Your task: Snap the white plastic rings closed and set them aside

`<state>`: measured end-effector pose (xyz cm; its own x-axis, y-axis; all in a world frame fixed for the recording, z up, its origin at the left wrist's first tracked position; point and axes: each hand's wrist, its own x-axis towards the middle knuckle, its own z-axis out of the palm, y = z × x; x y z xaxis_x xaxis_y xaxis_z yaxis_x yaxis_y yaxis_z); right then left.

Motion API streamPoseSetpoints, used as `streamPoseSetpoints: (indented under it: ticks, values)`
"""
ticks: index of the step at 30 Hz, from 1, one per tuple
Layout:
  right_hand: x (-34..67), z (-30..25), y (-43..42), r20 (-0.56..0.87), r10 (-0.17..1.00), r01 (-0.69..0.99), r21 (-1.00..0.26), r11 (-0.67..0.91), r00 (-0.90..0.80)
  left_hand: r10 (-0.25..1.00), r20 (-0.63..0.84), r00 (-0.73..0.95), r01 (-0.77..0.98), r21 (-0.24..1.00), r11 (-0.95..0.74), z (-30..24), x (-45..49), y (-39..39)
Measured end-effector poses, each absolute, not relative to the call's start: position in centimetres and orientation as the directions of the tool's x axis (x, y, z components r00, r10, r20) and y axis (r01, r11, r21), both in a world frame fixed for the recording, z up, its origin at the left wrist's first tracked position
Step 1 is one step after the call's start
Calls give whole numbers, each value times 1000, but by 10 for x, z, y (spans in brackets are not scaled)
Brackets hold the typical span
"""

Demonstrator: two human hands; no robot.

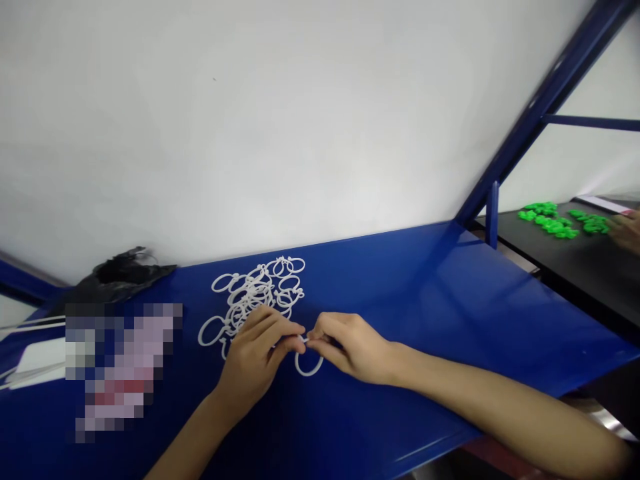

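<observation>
A white plastic ring point(309, 367) hangs just above the blue table point(425, 300), pinched at its top between both my hands. My left hand point(255, 357) is closed on the ring's top from the left, and my right hand point(347, 347) is closed on the same spot from the right, fingertips meeting. Right behind my left hand lies a loose pile of several white rings point(257, 290), spread flat on the table.
A crumpled black bag point(117, 277) lies at the back left against the white wall. White sheets point(35, 363) sit at the left edge. A blue frame post point(543, 107) rises at the right. Beyond it, a black table point(575, 267) carries green parts point(553, 223), with another person's hand point(627, 230).
</observation>
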<state>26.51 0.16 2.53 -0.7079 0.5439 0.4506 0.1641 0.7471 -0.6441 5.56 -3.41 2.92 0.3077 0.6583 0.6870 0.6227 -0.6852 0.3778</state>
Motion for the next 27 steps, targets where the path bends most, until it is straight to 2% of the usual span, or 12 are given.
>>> streamPoseSetpoints:
  ticks: [11, 14, 17, 20, 23, 27]
  values:
    - [268, 34, 0, 420, 466, 181, -561, 808, -778, 681, 653, 332, 609, 403, -683, 23, 60, -29]
    - [272, 35, 6, 441, 455, 177, -539, 824, -774, 670, 649, 360, 633, 358, -687, 25, 60, -26]
    - [281, 38, 20, 463, 473, 240, -476, 846, -750, 711, 608, 354, 756, 262, -600, 26, 61, -14]
    - [299, 42, 42, 393, 591, 449, -399, 800, -704, 779, 568, 267, 913, 110, -393, 24, 63, 6]
    - [320, 44, 64, 283, 770, 735, -241, 634, -571, 797, 579, 171, 979, -9, -204, 17, 63, 27]
    - [345, 46, 83, 139, 928, 937, -3, 349, -345, 810, 563, 162, 986, -54, -160, 7, 63, 38]
